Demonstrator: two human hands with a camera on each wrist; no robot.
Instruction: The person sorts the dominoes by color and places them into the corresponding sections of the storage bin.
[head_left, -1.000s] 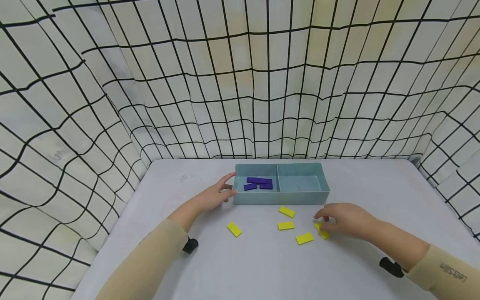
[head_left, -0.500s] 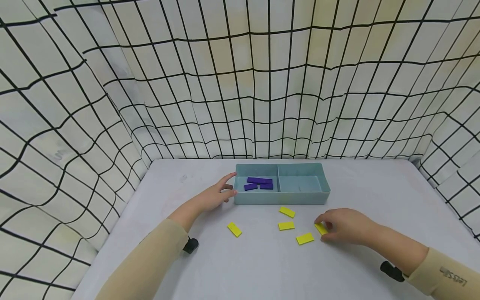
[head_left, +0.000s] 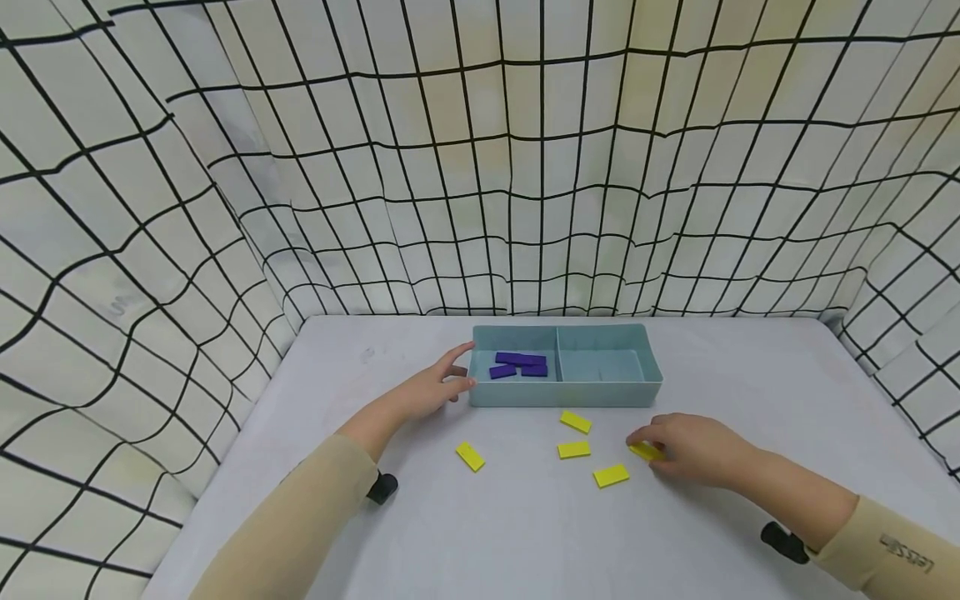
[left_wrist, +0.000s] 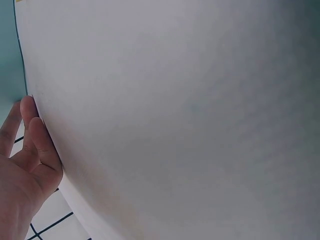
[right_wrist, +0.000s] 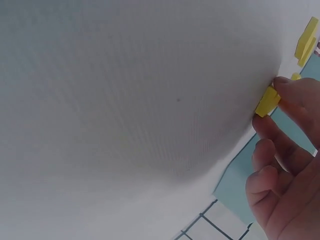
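My right hand [head_left: 701,450] pinches a flat yellow rectangular block [head_left: 647,452] between thumb and index finger. In the right wrist view that block [right_wrist: 268,101] shows between the two fingertips, the other fingers loosely curled. My left hand [head_left: 427,390] touches the left end of a pale blue two-compartment box [head_left: 562,396], thumb and index finger spread along that end. In the left wrist view the hand [left_wrist: 30,165] holds nothing in its palm. Several purple blocks [head_left: 521,359] lie in the box's left compartment; the right compartment [head_left: 600,365] shows a bare floor.
Three yellow blocks lie in front of the box: one near it [head_left: 576,422], a middle one [head_left: 573,450] and a nearer one [head_left: 611,476]. Another yellow block [head_left: 470,457] lies further left. Black netting [head_left: 540,196] over white walls surrounds the white table [head_left: 480,533].
My right hand's fingers have come together on the yellow block, which now lies at a flatter angle and slightly further back. My left hand and the box have stayed in place.
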